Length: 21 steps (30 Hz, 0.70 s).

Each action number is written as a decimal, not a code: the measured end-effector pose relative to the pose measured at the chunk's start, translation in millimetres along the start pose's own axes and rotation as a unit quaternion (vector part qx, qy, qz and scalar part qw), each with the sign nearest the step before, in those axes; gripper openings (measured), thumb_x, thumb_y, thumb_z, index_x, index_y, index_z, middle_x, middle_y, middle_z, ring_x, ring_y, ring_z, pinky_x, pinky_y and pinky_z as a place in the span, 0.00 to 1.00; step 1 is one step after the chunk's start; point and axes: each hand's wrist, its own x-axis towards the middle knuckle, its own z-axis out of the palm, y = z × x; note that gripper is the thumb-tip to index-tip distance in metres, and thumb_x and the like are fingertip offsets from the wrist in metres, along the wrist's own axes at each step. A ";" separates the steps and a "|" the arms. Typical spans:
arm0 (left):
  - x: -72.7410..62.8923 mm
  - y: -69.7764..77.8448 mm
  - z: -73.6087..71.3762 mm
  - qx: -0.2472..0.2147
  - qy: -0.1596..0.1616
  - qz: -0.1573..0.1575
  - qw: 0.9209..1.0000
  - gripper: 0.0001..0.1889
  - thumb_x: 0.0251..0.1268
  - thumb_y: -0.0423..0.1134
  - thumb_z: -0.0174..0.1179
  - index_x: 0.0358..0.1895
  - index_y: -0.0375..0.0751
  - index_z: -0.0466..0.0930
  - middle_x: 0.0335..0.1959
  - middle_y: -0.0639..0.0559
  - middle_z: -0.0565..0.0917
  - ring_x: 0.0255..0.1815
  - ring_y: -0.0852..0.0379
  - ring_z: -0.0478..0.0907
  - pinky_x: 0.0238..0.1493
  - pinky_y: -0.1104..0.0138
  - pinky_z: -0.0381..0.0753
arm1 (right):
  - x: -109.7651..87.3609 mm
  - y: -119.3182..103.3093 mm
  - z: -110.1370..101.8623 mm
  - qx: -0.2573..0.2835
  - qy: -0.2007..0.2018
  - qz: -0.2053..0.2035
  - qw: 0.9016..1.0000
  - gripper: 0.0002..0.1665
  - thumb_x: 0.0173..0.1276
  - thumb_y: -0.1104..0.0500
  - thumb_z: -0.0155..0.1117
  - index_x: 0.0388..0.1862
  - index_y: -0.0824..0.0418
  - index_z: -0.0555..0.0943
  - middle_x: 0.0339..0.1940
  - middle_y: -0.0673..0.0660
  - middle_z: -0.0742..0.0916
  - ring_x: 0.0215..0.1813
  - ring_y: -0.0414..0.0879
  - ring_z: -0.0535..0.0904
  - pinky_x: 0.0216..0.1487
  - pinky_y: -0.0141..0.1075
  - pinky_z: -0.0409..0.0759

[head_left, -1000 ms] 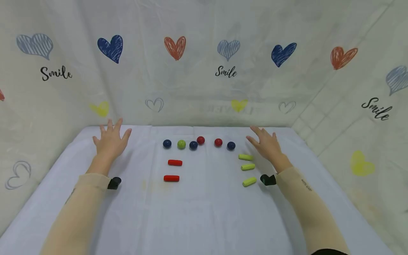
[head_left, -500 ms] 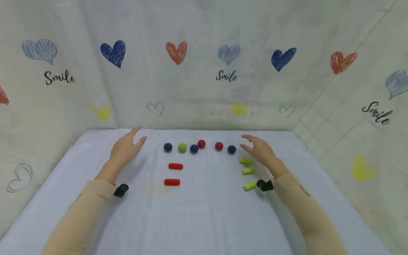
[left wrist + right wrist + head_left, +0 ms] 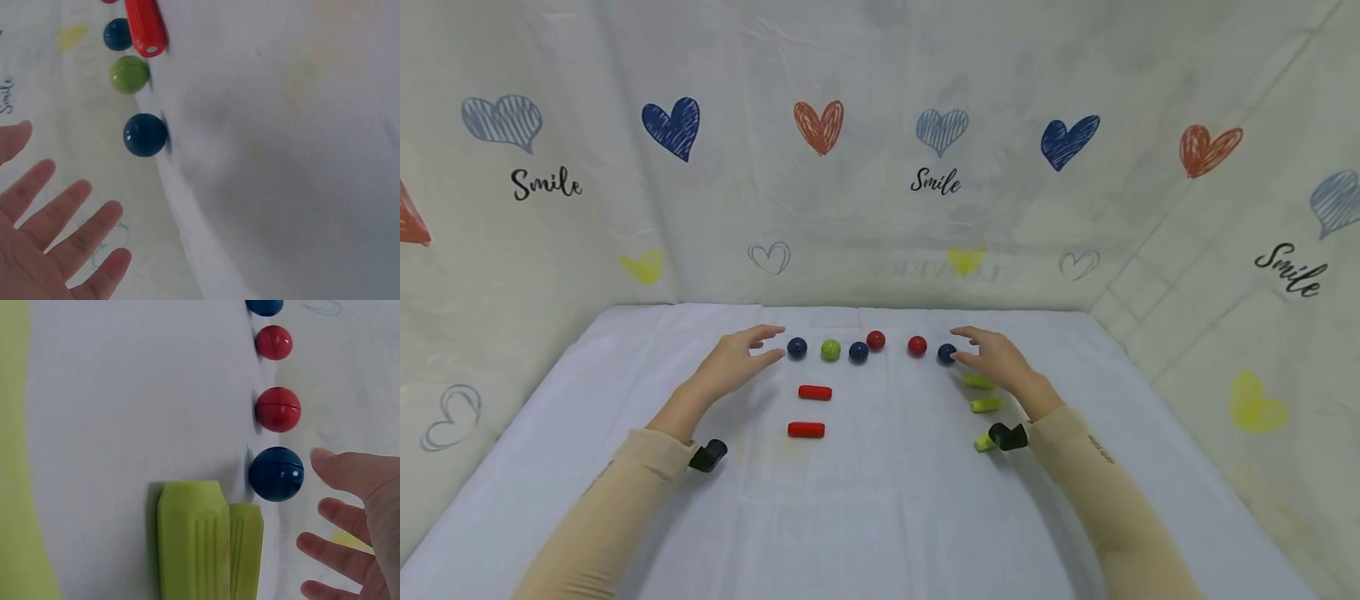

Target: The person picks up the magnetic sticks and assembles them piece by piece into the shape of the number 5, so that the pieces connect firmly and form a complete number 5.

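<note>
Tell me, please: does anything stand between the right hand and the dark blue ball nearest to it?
Nothing visible stands between the right hand and that dark blue ball. The three yellow-green sticks lie on the ball's near side, not in between.

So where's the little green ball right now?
In the head view, the green ball sits near the far edge of the white table, just left of centre, between a dark blue ball on its left and a second blue ball on its right.
</note>
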 end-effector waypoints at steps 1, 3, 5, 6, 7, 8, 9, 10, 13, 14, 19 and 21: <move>0.8 0.0 1.5 -0.010 -0.009 0.002 1.000 0.29 0.77 0.47 0.59 0.76 0.46 0.68 0.73 0.40 0.71 0.72 0.35 0.68 0.63 0.39 0.72 | 1.1 -0.7 0.5 0.001 -0.003 0.004 1.000 0.31 0.75 0.54 0.66 0.73 0.61 0.74 0.66 0.68 0.80 0.65 0.65 0.77 0.60 0.59 0.76; 2.6 -1.2 4.7 -0.026 -0.026 0.007 0.999 0.28 0.76 0.46 0.59 0.75 0.45 0.69 0.73 0.40 0.72 0.71 0.36 0.69 0.63 0.40 0.73 | 3.2 -1.4 1.8 0.004 -0.009 0.011 1.000 0.30 0.75 0.55 0.66 0.73 0.60 0.74 0.67 0.67 0.80 0.65 0.65 0.77 0.62 0.60 0.75; 5.0 -2.4 8.1 -0.039 -0.038 0.013 0.998 0.28 0.76 0.45 0.60 0.75 0.44 0.70 0.72 0.41 0.73 0.70 0.37 0.70 0.63 0.41 0.73 | 5.3 -1.2 3.2 0.008 -0.015 0.021 1.000 0.29 0.75 0.54 0.66 0.73 0.60 0.75 0.69 0.66 0.78 0.66 0.65 0.76 0.63 0.61 0.73; 6.3 -2.9 9.7 -0.046 -0.043 0.014 0.998 0.27 0.76 0.45 0.60 0.74 0.44 0.71 0.72 0.41 0.74 0.69 0.37 0.71 0.63 0.41 0.73 | 6.2 -0.8 3.9 0.010 -0.018 0.025 0.999 0.29 0.76 0.55 0.65 0.72 0.60 0.75 0.69 0.66 0.78 0.66 0.65 0.76 0.64 0.61 0.73; 6.7 -3.7 11.1 -0.052 -0.046 0.016 0.997 0.27 0.75 0.44 0.61 0.74 0.43 0.71 0.71 0.42 0.74 0.69 0.38 0.72 0.63 0.42 0.73 | 7.3 -0.7 5.1 0.012 -0.021 0.028 0.999 0.29 0.76 0.55 0.65 0.72 0.60 0.75 0.70 0.66 0.78 0.66 0.65 0.76 0.64 0.61 0.72; 7.3 -4.3 12.6 -0.054 -0.049 0.017 0.997 0.26 0.75 0.43 0.61 0.73 0.43 0.72 0.71 0.42 0.75 0.68 0.38 0.73 0.63 0.43 0.74 | 8.4 -0.4 6.3 0.013 -0.023 0.029 0.999 0.29 0.76 0.55 0.65 0.72 0.60 0.75 0.70 0.66 0.78 0.67 0.65 0.75 0.64 0.61 0.72; 7.7 -4.5 14.1 -0.055 -0.051 0.017 0.997 0.26 0.75 0.43 0.61 0.72 0.42 0.73 0.70 0.42 0.75 0.67 0.39 0.73 0.63 0.43 0.74 | 9.4 -0.2 7.5 0.015 -0.024 0.031 0.999 0.29 0.76 0.55 0.65 0.72 0.60 0.75 0.70 0.66 0.78 0.67 0.65 0.75 0.65 0.61 0.72; 8.1 -4.4 15.6 -0.054 -0.054 0.018 0.997 0.26 0.74 0.42 0.61 0.72 0.42 0.74 0.70 0.43 0.76 0.66 0.39 0.74 0.62 0.44 0.75 | 10.4 0.0 8.6 0.018 -0.024 0.033 0.999 0.28 0.75 0.55 0.65 0.72 0.60 0.75 0.69 0.66 0.78 0.67 0.65 0.75 0.65 0.60 0.72; 9.6 -3.0 20.4 -0.049 -0.072 0.016 0.996 0.25 0.74 0.41 0.62 0.71 0.42 0.76 0.68 0.44 0.77 0.64 0.40 0.75 0.61 0.46 0.77 | 13.4 0.2 11.8 0.018 -0.027 0.032 0.999 0.27 0.75 0.56 0.66 0.70 0.61 0.77 0.67 0.67 0.80 0.66 0.65 0.76 0.64 0.60 0.73; 10.5 -2.2 21.9 -0.046 -0.078 0.014 0.996 0.24 0.74 0.41 0.62 0.70 0.42 0.76 0.68 0.44 0.77 0.63 0.41 0.76 0.60 0.47 0.77 | 14.5 0.3 12.4 0.018 -0.029 0.032 0.999 0.27 0.74 0.57 0.66 0.70 0.62 0.77 0.67 0.67 0.80 0.65 0.64 0.77 0.64 0.59 0.73; 15.0 2.3 28.4 -0.039 -0.102 0.013 0.994 0.23 0.72 0.38 0.63 0.68 0.42 0.79 0.64 0.43 0.80 0.59 0.43 0.77 0.56 0.50 0.80 | 17.7 -0.6 15.2 0.023 -0.038 0.032 0.999 0.27 0.72 0.60 0.68 0.68 0.64 0.78 0.63 0.68 0.82 0.60 0.62 0.80 0.61 0.56 0.76; 17.2 4.1 30.4 -0.031 -0.107 0.020 0.994 0.22 0.71 0.37 0.64 0.67 0.42 0.79 0.62 0.43 0.81 0.58 0.44 0.77 0.55 0.52 0.80 | 18.3 -1.5 15.9 0.025 -0.037 0.033 0.998 0.27 0.72 0.61 0.68 0.69 0.65 0.78 0.64 0.68 0.82 0.60 0.62 0.80 0.61 0.56 0.77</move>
